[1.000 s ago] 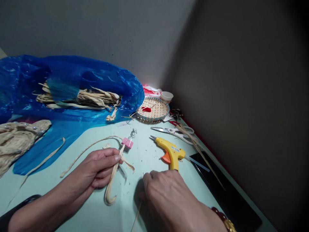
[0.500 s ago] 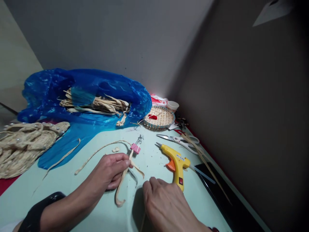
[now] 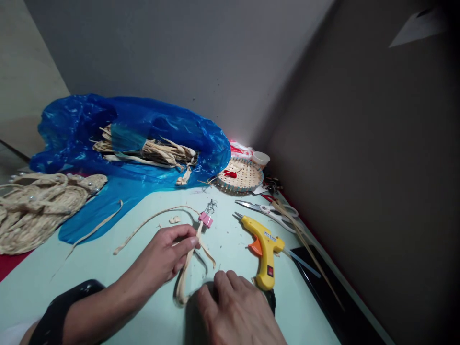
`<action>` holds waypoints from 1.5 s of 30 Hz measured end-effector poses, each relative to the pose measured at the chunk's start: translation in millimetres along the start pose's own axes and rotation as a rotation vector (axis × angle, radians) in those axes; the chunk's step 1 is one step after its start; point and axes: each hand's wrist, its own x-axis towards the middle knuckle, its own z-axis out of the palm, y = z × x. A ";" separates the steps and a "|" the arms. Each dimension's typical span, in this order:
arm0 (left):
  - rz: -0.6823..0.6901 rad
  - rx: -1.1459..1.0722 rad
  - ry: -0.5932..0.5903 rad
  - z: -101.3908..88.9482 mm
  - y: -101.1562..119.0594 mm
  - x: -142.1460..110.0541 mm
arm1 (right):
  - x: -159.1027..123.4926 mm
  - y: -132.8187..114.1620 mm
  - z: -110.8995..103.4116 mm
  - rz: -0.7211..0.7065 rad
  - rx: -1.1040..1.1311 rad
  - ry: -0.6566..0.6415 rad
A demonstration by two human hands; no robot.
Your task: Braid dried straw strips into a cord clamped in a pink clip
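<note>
My left hand (image 3: 176, 251) pinches pale dried-fibre strips (image 3: 185, 273) between thumb and forefinger, just below a pink binder clip (image 3: 206, 219). The clip grips the top of the strips, and a thin twisted cord (image 3: 151, 218) curves away from it to the left. One short strip tail hangs to the right of my fingers; a longer one bends down and curls toward my right hand (image 3: 235, 306). That hand is closed, its fingers curled downward, low in the view and beside the glue gun's handle. Whatever its fingertips hold is hidden behind the hand.
A yellow glue gun (image 3: 266, 249) and white-handled scissors (image 3: 268, 209) lie to the right. Behind are a woven basket (image 3: 247, 177), a cup (image 3: 260, 158) and a blue plastic bag (image 3: 72, 139) holding a fibre bundle (image 3: 158, 152). A woven piece with beads (image 3: 43, 211) lies left.
My right hand has shifted left and toward me, exposing more of the glue gun's handle. The long strip's curled end now reaches close to that hand. My left hand keeps its pinch.
</note>
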 end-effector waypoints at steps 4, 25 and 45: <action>-0.011 -0.014 -0.001 1.2 -4.0 0.4 | 2.4 -1.5 12.8 0.050 -0.004 0.061; -0.010 -0.065 -0.014 1.7 -3.9 -2.9 | 21.0 73.3 -29.5 0.343 1.765 0.086; -0.144 0.056 -0.062 -0.8 -4.4 -3.0 | 25.5 31.7 -4.4 0.454 1.194 0.176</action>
